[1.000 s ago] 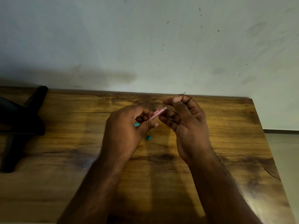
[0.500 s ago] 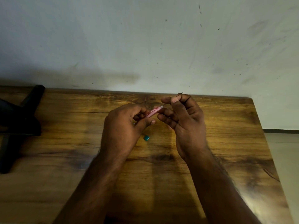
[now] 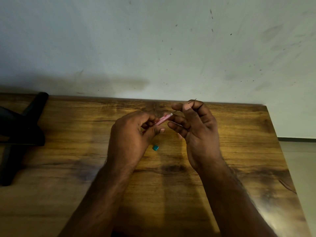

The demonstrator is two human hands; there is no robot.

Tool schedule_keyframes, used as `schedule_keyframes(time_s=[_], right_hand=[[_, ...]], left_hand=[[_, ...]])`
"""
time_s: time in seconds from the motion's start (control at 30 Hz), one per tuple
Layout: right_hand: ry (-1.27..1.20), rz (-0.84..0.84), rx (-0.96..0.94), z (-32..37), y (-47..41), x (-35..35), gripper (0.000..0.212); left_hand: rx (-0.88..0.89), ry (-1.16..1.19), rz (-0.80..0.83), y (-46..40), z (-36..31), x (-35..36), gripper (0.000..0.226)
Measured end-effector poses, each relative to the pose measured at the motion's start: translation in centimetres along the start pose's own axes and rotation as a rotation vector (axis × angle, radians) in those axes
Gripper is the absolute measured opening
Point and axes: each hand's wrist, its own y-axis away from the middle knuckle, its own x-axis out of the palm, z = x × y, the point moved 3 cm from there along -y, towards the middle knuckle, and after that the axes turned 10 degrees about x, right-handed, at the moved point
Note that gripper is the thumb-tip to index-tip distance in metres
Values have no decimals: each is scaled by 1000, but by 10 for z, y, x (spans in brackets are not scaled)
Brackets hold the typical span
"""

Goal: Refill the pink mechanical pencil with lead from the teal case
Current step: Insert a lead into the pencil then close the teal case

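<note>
My left hand (image 3: pixel 131 134) grips the pink mechanical pencil (image 3: pixel 163 119) above the wooden table (image 3: pixel 68 151), its white end pointing up and right. My right hand (image 3: pixel 196 129) pinches a thin dark lead (image 3: pixel 192 101) between thumb and forefinger. The lead's lower end sits right at the pencil's white end, and its upper end sticks out past my fingers. A small teal piece (image 3: pixel 155 147), part of the teal case, lies on the table below my hands. The rest of the case is hidden behind my left hand.
A black stand (image 3: pixel 22 130) sits on the table at the far left. The table meets a pale wall (image 3: pixel 153 48) at the back, and its right edge (image 3: pixel 280 151) drops to the floor.
Both hands have drifted slightly up and left. The lead's lower end has come close to the pencil's white end. The teal bit near my left thumb is now hidden.
</note>
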Motion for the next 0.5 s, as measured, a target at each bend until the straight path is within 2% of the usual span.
schedule_keyframes(time_s=[0.5], right_hand=[[131,8,16,-7,-3,-1,9]], left_hand=[[8,15,-3,-1,-2,3,26]])
